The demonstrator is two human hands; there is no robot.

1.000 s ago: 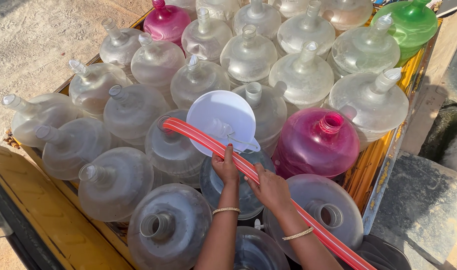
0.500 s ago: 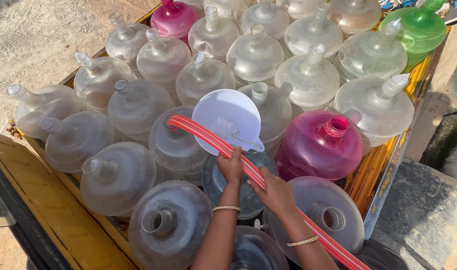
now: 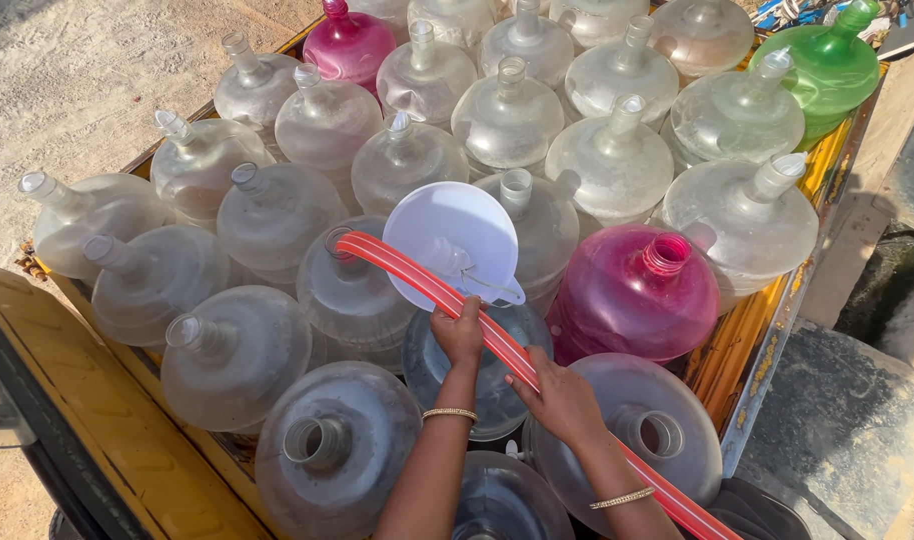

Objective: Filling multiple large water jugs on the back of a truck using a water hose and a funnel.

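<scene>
Looking down into a yellow cart bed (image 3: 127,440) packed with big round water jugs, mostly clear ones (image 3: 277,215), plus a couple of pink ones (image 3: 632,295) and a green one (image 3: 827,70) up in the far corner. The left hand (image 3: 460,335) has its fingers (image 3: 469,308) curled shut around the bottom edge of a white funnel (image 3: 452,240), which is tilted over the clear jug (image 3: 487,385) right in front of the person. The right hand (image 3: 562,400) lies on a red striped hose (image 3: 407,272), with fingers partly closed over it, though how firm the grip is I can't tell. The hose runs diagonally from lower right up across the funnel's face, and its open end sits just beside the neck of the next clear jug over. Both wrists have thin gold bangles (image 3: 449,413). Sandy ground (image 3: 77,90) sits off to the left of the cart.
</scene>
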